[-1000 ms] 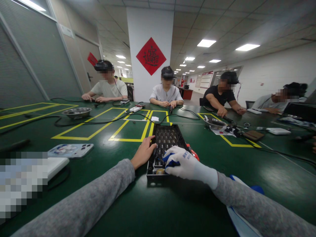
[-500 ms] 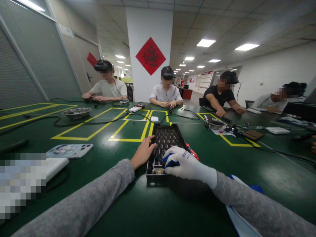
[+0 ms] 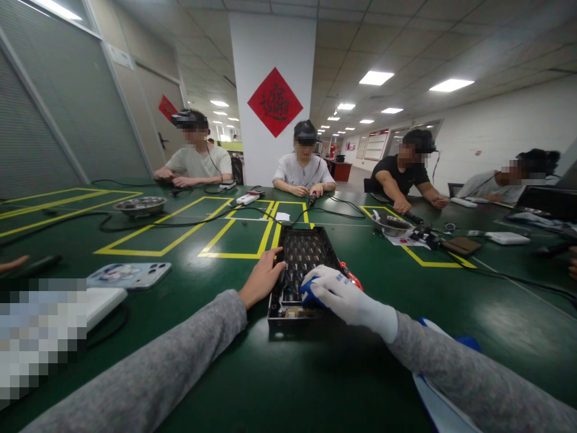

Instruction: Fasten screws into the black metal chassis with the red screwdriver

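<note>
Right hand point(image 3: 340, 293), white-gloved, dips into black case point(image 3: 293, 323), centre of frame on green table point(image 3: 234, 376): fingers bunched, tips hidden, cannot tell whether they clamp anything! Left hand point(image 3: 262, 278), bare, rests on case's left side, thumb apart from fingers. Metallic bits point(image 3: 301, 249) inside, too dark to count; red object point(image 3: 353, 276) half hidden behind right hand (another person's hand point(image 3: 14, 264), cut off, at left edge). Count now: four co-workers point(image 3: 304, 171) across upper half, two metal bowls point(image 3: 140, 207), one phone point(image 3: 130, 275) at left.

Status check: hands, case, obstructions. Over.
Left hand on left edge of case. Gloved right hand over its near right, grip unclear. Case open, partly hidden by that hand. Red item close on right.
</note>
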